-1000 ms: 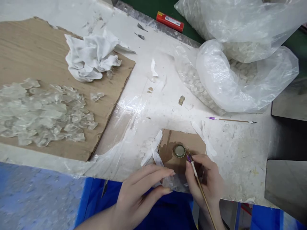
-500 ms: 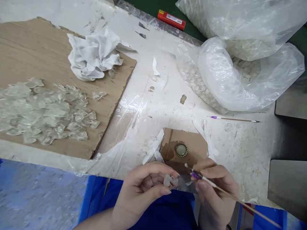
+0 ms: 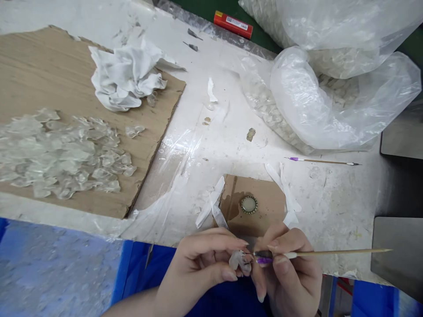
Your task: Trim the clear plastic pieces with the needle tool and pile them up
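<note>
Between the thumb and fingers of my left hand (image 3: 201, 259) is a small translucent, curved plastic piece (image 3: 238, 260). My right hand (image 3: 291, 266) pinches a thin wooden stick tool (image 3: 337, 252) with a purple and dark fitting and a fine needle-like tip. That tip meets or overlaps the translucent piece; whether it is inside cannot be made out. Just beyond my hands lies a small cardboard piece (image 3: 261, 224) with a round bottle cap (image 3: 249, 204) on it, holding pale whitish matter.
Many similar translucent pieces (image 3: 66, 154) are heaped on a large cardboard sheet (image 3: 132, 200), beside a crumpled white cloth (image 3: 125, 75). Clear plastic bags (image 3: 307, 105) of pieces stand back right. Another thin stick tool (image 3: 324, 162) and a red box (image 3: 233, 25) lie on the table.
My right hand has moved left, and the stick has swung to nearly level. Its tip has come to the translucent piece in my left hand.
</note>
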`<act>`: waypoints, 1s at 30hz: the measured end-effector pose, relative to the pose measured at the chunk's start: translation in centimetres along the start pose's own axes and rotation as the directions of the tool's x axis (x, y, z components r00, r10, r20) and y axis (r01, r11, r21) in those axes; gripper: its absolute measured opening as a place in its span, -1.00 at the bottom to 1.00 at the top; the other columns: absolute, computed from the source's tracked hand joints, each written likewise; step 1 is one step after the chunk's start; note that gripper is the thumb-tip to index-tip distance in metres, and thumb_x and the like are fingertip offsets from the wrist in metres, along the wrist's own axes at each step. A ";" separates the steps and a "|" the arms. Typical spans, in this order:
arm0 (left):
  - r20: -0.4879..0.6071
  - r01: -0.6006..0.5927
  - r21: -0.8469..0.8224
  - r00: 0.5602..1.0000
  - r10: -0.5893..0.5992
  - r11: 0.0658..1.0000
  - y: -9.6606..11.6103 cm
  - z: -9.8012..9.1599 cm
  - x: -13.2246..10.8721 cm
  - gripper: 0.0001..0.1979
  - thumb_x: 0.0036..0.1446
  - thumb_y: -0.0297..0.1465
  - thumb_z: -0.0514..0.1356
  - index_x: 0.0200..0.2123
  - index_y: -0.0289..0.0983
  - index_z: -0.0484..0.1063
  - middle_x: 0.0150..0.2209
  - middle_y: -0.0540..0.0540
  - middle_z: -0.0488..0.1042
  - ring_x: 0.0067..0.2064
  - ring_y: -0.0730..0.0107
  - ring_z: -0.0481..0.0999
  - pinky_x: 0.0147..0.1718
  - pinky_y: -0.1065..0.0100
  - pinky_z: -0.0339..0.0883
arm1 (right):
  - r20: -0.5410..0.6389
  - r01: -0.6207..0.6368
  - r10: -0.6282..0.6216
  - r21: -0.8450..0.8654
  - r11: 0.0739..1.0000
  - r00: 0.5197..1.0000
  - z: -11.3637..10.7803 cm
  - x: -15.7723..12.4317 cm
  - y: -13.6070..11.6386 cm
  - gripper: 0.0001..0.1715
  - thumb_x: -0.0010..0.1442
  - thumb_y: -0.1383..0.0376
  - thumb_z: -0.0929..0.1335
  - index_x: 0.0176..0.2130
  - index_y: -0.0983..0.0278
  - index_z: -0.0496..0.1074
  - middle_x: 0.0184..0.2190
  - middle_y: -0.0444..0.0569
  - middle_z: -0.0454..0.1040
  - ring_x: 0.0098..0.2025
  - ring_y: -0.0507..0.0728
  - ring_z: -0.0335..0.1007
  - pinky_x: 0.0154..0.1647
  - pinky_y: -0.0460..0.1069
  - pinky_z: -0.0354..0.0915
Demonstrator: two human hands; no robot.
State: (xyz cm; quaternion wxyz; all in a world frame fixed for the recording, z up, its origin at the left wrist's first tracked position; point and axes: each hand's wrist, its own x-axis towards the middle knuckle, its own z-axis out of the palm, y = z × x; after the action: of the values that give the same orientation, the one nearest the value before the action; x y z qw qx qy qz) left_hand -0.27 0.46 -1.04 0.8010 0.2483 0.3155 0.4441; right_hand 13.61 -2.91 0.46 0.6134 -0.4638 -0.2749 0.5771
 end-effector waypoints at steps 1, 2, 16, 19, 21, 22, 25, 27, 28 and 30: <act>-0.007 -0.003 0.015 1.000 0.003 1.000 0.0 0.0 0.0 -0.84 0.09 -0.29 0.47 -0.21 -0.10 0.74 -0.43 -0.06 0.70 -0.45 0.50 0.66 -0.40 0.65 0.54 | -0.005 0.014 -0.014 -0.013 1.000 1.000 0.0 0.0 -0.1 -0.88 0.36 0.23 0.39 -0.16 0.09 0.59 -0.37 -0.16 0.41 -0.71 -0.09 0.32 -0.67 -0.12 0.31; -0.012 -0.005 0.027 1.000 0.005 1.000 0.0 0.0 -0.1 -0.84 0.08 -0.29 0.48 -0.21 -0.09 0.75 -0.43 -0.06 0.70 -0.45 0.50 0.66 -0.40 0.65 0.54 | -0.010 0.025 -0.026 -0.026 0.999 1.000 0.0 0.0 -0.1 -0.88 0.36 0.24 0.40 -0.16 0.10 0.59 -0.38 -0.15 0.42 -0.69 -0.08 0.36 -0.65 -0.12 0.35; -0.039 -0.013 0.123 0.999 0.018 0.992 0.5 0.1 0.1 -0.83 0.05 -0.24 0.48 -0.24 -0.08 0.75 -0.49 -0.11 0.65 -0.49 0.38 0.62 -0.51 0.50 0.54 | 0.047 0.120 -0.113 -0.162 0.980 0.992 -0.3 -0.4 0.0 -0.86 0.40 0.27 0.36 -0.09 0.12 0.55 -0.33 -0.12 0.44 -0.69 -0.07 0.41 -0.71 -0.12 0.34; -0.042 0.003 0.097 0.999 0.001 0.995 0.4 0.1 0.1 -0.83 0.05 -0.24 0.48 -0.24 -0.09 0.75 -0.49 -0.12 0.64 -0.49 0.36 0.63 -0.50 0.47 0.56 | 0.047 0.123 -0.116 -0.191 0.974 0.992 -0.3 -0.3 -0.3 -0.84 0.40 0.27 0.36 -0.07 0.10 0.55 -0.34 -0.10 0.44 -0.66 -0.04 0.42 -0.72 -0.11 0.35; -0.047 0.004 0.085 0.999 0.000 0.996 0.4 0.1 0.1 -0.83 0.05 -0.25 0.49 -0.24 -0.09 0.75 -0.49 -0.11 0.65 -0.48 0.36 0.63 -0.49 0.48 0.56 | 0.064 0.120 -0.110 -0.201 0.972 0.992 -0.3 -0.3 -0.4 -0.83 0.40 0.29 0.36 -0.06 0.10 0.55 -0.34 -0.09 0.44 -0.64 -0.03 0.44 -0.71 -0.10 0.36; -0.046 0.007 0.083 0.999 -0.003 0.997 0.3 0.1 0.1 -0.83 0.04 -0.25 0.49 -0.24 -0.09 0.75 -0.49 -0.11 0.65 -0.48 0.36 0.63 -0.49 0.48 0.56 | 0.071 0.116 -0.104 -0.201 0.973 0.992 -0.4 -0.3 -0.3 -0.82 0.40 0.30 0.36 -0.06 0.10 0.55 -0.33 -0.09 0.44 -0.63 -0.03 0.45 -0.70 -0.10 0.37; -0.028 0.018 0.056 0.999 -0.017 0.998 0.2 0.1 0.1 -0.83 0.06 -0.27 0.48 -0.23 -0.09 0.75 -0.45 -0.11 0.68 -0.47 0.37 0.65 -0.46 0.48 0.57 | 0.069 0.145 -0.135 -0.166 0.975 0.988 -0.6 -0.2 -0.1 -0.82 0.41 0.30 0.34 -0.05 0.13 0.53 -0.32 -0.10 0.44 -0.67 -0.05 0.40 -0.73 -0.10 0.31; -0.007 0.021 0.023 1.000 -0.021 1.000 0.1 0.0 0.1 -0.83 0.10 -0.29 0.46 -0.19 -0.09 0.74 -0.41 -0.12 0.71 -0.46 0.37 0.67 -0.42 0.48 0.59 | 0.023 0.211 -0.210 -0.152 0.966 0.977 -0.9 -0.1 0.0 -0.82 0.41 0.30 0.33 -0.06 0.14 0.54 -0.35 -0.13 0.44 -0.71 -0.09 0.31 -0.78 -0.13 0.21; -0.001 0.017 0.010 1.000 -0.017 1.000 0.0 -0.1 0.0 -0.83 0.12 -0.30 0.45 -0.17 -0.09 0.74 -0.39 -0.13 0.73 -0.44 0.38 0.68 -0.40 0.49 0.59 | 0.000 0.255 -0.259 -0.167 0.952 0.966 -1.1 -0.1 0.0 -0.82 0.42 0.29 0.33 -0.07 0.14 0.54 -0.39 -0.15 0.44 -0.71 -0.08 0.28 -0.78 -0.13 0.18; 0.003 0.001 -0.005 1.000 -0.001 1.000 -0.1 -0.2 -0.1 -0.82 0.16 -0.33 0.43 -0.13 -0.09 0.72 -0.35 -0.13 0.74 -0.41 0.38 0.70 -0.36 0.49 0.60 | -0.019 0.290 -0.303 -0.240 0.926 0.953 -1.6 -0.2 0.0 -0.77 0.44 0.24 0.29 -0.05 0.11 0.55 -0.49 -0.16 0.45 -0.67 -0.03 0.28 -0.73 -0.12 0.22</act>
State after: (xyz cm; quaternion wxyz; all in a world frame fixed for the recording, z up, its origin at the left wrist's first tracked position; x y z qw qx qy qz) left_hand -0.40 0.35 -1.21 0.8024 0.2469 0.3134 0.4438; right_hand 14.98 -3.48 -0.18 0.6419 -0.5018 -0.3910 0.4282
